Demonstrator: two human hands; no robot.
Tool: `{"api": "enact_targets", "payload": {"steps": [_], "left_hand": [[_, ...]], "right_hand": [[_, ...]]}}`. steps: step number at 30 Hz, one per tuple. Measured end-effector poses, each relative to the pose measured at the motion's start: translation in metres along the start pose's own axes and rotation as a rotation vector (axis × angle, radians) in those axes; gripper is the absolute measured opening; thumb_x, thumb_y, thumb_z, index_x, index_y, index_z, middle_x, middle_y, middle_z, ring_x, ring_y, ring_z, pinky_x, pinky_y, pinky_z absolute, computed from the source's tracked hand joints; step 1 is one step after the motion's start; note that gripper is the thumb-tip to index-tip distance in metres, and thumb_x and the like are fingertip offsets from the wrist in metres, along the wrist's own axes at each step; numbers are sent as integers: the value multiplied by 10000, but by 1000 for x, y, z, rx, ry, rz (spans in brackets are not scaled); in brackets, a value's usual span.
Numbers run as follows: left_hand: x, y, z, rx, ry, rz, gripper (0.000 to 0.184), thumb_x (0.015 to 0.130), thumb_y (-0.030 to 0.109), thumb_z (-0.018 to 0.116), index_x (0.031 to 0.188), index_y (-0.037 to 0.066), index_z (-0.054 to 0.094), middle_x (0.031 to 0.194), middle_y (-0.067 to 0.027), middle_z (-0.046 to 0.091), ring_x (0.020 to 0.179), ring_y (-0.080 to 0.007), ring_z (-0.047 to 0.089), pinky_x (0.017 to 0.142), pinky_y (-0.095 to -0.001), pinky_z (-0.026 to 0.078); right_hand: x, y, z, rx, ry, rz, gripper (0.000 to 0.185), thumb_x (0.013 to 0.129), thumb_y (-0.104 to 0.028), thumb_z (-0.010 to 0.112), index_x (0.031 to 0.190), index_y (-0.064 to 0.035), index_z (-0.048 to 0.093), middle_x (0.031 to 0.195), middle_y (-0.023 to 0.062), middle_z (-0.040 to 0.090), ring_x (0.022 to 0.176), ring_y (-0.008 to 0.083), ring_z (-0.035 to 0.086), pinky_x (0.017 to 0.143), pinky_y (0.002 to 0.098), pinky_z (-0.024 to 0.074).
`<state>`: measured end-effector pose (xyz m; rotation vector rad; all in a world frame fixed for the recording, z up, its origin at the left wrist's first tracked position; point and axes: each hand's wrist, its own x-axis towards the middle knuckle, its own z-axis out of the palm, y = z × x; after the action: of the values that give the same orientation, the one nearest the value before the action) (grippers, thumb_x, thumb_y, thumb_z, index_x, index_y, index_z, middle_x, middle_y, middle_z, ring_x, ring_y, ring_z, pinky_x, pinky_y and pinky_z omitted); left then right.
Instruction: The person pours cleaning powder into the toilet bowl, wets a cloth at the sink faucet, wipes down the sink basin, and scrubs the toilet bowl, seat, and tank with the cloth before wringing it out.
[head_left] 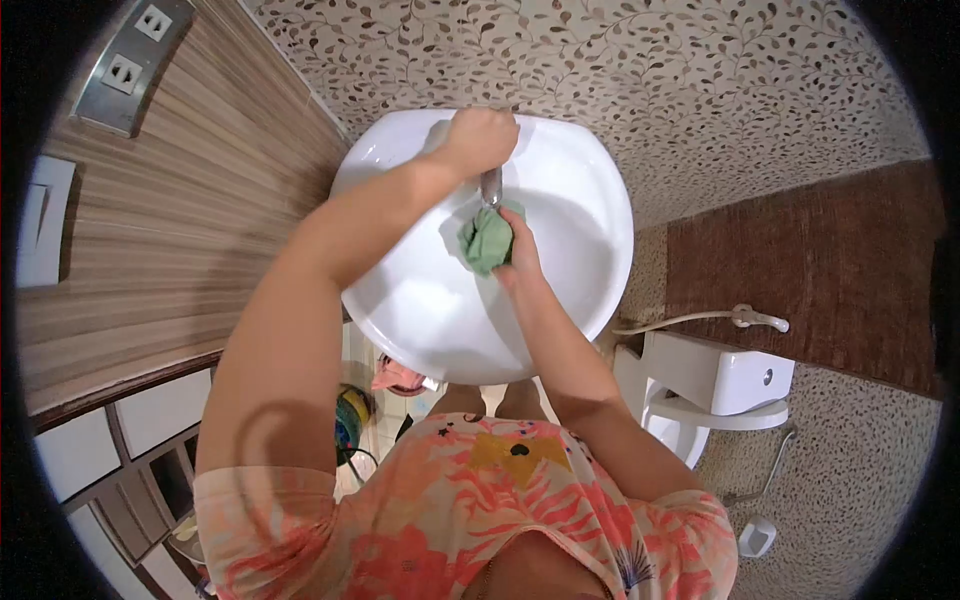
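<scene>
A white washbasin (592,235) is fixed to the wall in front of me. At its back edge my left hand (482,140) is closed over the top of the metal faucet (491,186), hiding the handle. The spout shows just below that hand. Under the spout, inside the bowl, my right hand (522,252) grips a crumpled green cloth (485,242) from its right side. Whether water is running I cannot tell.
A toilet (740,385) with a hand-held sprayer (755,318) stands to the right. Wall sockets (122,75) are on the left wall. Below the basin's left side lie a pink item (398,374) and a colourful round object (350,420).
</scene>
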<state>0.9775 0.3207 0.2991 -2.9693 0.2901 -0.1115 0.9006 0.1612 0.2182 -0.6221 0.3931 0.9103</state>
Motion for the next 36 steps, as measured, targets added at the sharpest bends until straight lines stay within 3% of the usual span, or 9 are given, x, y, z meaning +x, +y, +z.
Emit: {"api": "enact_targets", "payload": {"steps": [4,9,15,18,24,30,32,34,36], "left_hand": [[7,17,-26,-177,-109,-432,359,881,306,489,1040,-6,571,697,-129,611,709,-323,629,648,-397,512],[-40,-15,-29,-313,355,88,363,895,338,497,927,-6,607,775,-130,639,720,-327,617,689,-349,504],[-123,35,66,-1577,161,-939,321,926,305,438,1021,38,590,890,-105,637,761,-249,603,603,-381,481],[-115,93,64,-1948,97,-1014,374,928,382,432,1028,47,566,931,-96,617,811,-198,609,750,-342,508],[-81,120,110,-2906,-69,-991,467,910,437,456,1143,37,519,1055,-125,597,958,-253,602,829,-399,499],[-83,126,76,-2691,-54,-967,348,892,251,539,1136,3,521,1079,-144,595,928,-255,615,791,-386,518],[-80,116,88,-2581,151,-1357,349,912,275,501,1119,-5,513,1108,-154,571,950,-255,601,773,-363,522],[-86,112,75,-2444,200,-1440,346,918,272,486,1129,-2,498,1103,-155,567,925,-256,604,734,-341,535],[-92,112,56,-2484,81,-1371,347,920,289,477,1148,27,491,1075,-155,572,905,-263,605,736,-349,538]], "right_hand": [[13,9,-3,-58,-33,29,439,801,-132,568,1201,-15,430,1159,131,523,1058,274,527,933,424,427],[11,1,0,-245,-153,-51,364,820,-153,560,1146,-17,476,1080,129,559,1020,264,544,898,397,447],[13,-14,6,-209,216,-180,404,873,-362,537,1028,11,555,882,124,616,796,247,615,763,340,492],[30,-6,-32,-1021,263,-469,384,891,-363,528,953,11,589,836,110,623,716,202,610,688,304,479],[-32,-62,5,-759,73,-284,326,908,-311,536,879,7,604,745,54,605,659,134,560,615,273,456],[-14,-82,-33,-972,176,-546,345,910,-312,526,1031,6,584,909,105,608,837,173,559,759,303,447],[-15,-72,-40,-913,115,-565,384,894,-332,550,1068,9,573,942,115,605,873,186,556,792,309,444],[-17,-40,-47,-1783,177,-1269,483,826,-368,638,1095,25,557,965,114,603,896,194,555,818,302,439],[-16,-23,-48,-1584,54,-1098,512,781,-365,682,1081,33,566,971,130,606,896,207,559,818,303,439]]}}
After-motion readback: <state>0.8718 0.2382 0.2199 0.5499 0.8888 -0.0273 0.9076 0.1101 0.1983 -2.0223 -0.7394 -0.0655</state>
